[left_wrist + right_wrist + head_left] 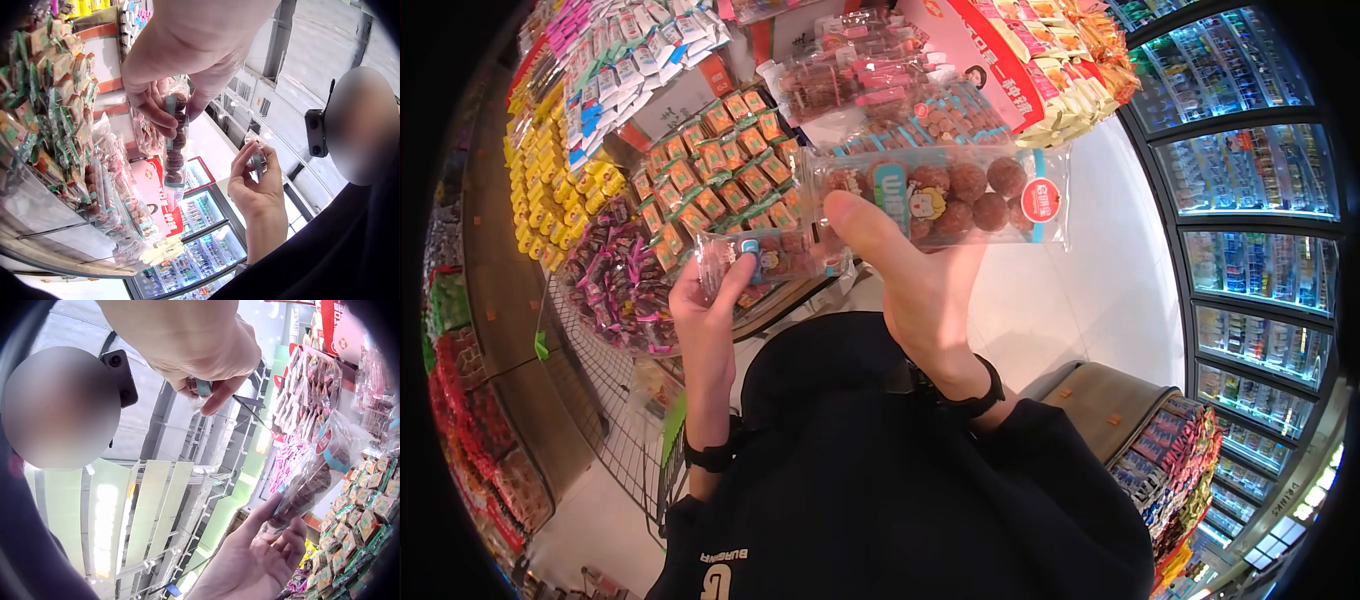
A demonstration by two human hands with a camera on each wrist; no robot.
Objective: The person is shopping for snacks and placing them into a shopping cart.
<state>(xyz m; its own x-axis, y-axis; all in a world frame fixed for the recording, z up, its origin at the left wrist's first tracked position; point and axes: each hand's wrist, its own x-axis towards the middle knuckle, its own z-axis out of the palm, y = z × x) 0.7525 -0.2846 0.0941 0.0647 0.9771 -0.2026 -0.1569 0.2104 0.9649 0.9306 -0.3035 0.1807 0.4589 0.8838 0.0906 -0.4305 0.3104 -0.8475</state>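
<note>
In the head view my right hand [925,295] holds up a clear packet of round brown balls [970,195], thumb across its near end. The packet has a turquoise label with a cartoon face and a round red sticker. My left hand [705,315] pinches a second packet of brown balls [775,255] between thumb and fingers, lower and to the left. The left wrist view shows this left packet [177,140] edge on, its balls in a row. From the right wrist, only a small end of the right packet [203,387] shows between the fingers.
Before me is a display of small orange-and-green packs [720,165], purple-wrapped sweets [625,275] and more ball packets [950,115]. A wire cart [615,400] stands at lower left. Lit drink fridges [1250,170] line the right, with a snack stand [1170,450] behind me.
</note>
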